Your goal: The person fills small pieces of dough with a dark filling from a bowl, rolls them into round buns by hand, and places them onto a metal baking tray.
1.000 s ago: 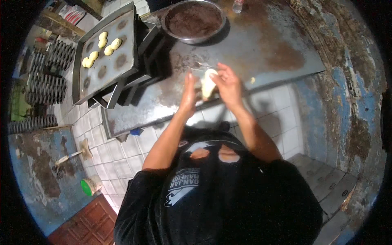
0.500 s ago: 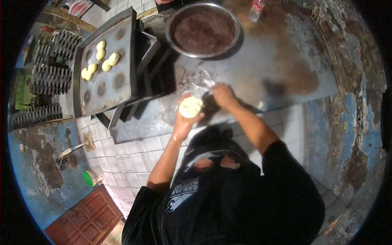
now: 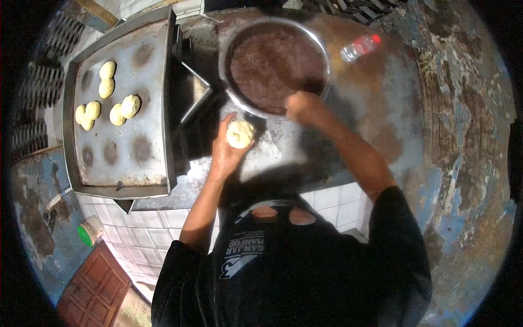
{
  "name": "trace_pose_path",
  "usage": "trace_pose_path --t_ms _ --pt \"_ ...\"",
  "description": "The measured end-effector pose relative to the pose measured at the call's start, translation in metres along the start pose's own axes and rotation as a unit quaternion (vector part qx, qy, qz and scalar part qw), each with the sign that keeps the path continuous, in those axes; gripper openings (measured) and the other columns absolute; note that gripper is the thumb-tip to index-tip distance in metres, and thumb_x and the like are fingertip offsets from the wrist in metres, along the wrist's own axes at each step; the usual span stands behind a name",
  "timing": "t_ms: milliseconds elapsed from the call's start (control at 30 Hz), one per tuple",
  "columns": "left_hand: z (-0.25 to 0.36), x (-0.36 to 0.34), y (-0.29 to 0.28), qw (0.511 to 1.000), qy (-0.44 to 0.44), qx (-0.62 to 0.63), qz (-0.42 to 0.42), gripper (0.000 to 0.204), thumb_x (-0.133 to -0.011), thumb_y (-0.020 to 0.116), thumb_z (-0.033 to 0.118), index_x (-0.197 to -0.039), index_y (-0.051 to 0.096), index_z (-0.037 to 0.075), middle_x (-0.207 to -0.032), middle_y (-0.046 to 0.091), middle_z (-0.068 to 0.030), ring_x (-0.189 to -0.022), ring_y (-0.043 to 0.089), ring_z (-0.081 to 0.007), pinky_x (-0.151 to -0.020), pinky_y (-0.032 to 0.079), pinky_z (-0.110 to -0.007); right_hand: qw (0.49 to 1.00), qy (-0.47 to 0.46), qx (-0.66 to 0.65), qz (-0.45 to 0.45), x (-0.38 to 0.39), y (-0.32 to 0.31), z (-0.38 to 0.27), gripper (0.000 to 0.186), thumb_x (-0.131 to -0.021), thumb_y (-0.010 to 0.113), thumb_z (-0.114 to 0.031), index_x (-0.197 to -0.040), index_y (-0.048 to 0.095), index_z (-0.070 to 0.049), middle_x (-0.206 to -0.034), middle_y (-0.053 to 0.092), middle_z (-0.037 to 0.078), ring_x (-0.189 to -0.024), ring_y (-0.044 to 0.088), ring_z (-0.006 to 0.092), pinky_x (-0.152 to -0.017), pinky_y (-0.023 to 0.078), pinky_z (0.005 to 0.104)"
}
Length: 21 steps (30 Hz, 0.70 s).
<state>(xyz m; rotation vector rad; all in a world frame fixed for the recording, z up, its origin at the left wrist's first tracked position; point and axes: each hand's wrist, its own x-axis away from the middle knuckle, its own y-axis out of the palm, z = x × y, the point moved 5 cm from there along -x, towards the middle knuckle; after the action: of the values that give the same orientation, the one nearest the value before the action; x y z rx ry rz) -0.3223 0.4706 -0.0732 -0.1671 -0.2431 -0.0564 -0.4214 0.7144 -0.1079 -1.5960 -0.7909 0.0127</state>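
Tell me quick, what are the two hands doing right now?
Left hand: holding pale yellow dough, fingers curved around it.
Right hand: looks closed, at the bowl's near edge; can't tell if its grip holds anything.

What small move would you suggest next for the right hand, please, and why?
I would perhaps bring a little brown mixture toward the pale dough: the right hand is at the near edge of the bowl, and the left hand holds the dough close by, uneven face up.
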Motion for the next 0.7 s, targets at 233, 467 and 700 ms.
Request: trace_pose_path --t_ms 233,467,700 --pt "-0.026 -0.016 0.001 0.995 0.057 -0.056 0.053 0.057 -0.079 0.085 0.009 -0.13 0.06 0.008 -0.114 0.074 -0.0119 -0.107 0.071 -0.0201 -0.092 0.056 -0.035 0.922 0.043 -0.382 0.042 0.048 -0.037 -0.033 0.026 -0.092 0.062 -0.024 -0.099 0.074 -0.001 -0.077 0.068 0.018 -0.073 0.07 0.0256 -0.071 0.055 0.0378" --pt "-0.023 -0.015 0.038 0.977 -0.005 -0.179 0.116 0.041 -0.087 0.079 0.016 -0.118 0.055 0.004 -0.103 0.072 -0.0195 -0.092 0.072 -0.0377 -0.076 0.056 -0.045 0.931 -0.016 -0.192 0.311 0.106 0.035 -0.127 0.026 -0.096 0.063 -0.014 -0.119 0.068 -0.002 -0.089 0.067 0.016 -0.08 0.072 0.033 -0.062 0.058 0.0405" --pt "-0.105 0.044 0.046 0.989 -0.072 0.127 0.029 0.048 -0.083 0.066 -0.004 -0.129 0.057 0.008 -0.111 0.07 -0.0072 -0.103 0.067 -0.0218 -0.087 0.055 -0.035 0.968 0.002 -0.145 0.206 0.139 0.079 -0.099 0.039 -0.096 0.067 -0.011 -0.131 0.057 0.003 -0.102 0.072 0.015 -0.095 0.07 0.0259 -0.084 0.056 0.0335"
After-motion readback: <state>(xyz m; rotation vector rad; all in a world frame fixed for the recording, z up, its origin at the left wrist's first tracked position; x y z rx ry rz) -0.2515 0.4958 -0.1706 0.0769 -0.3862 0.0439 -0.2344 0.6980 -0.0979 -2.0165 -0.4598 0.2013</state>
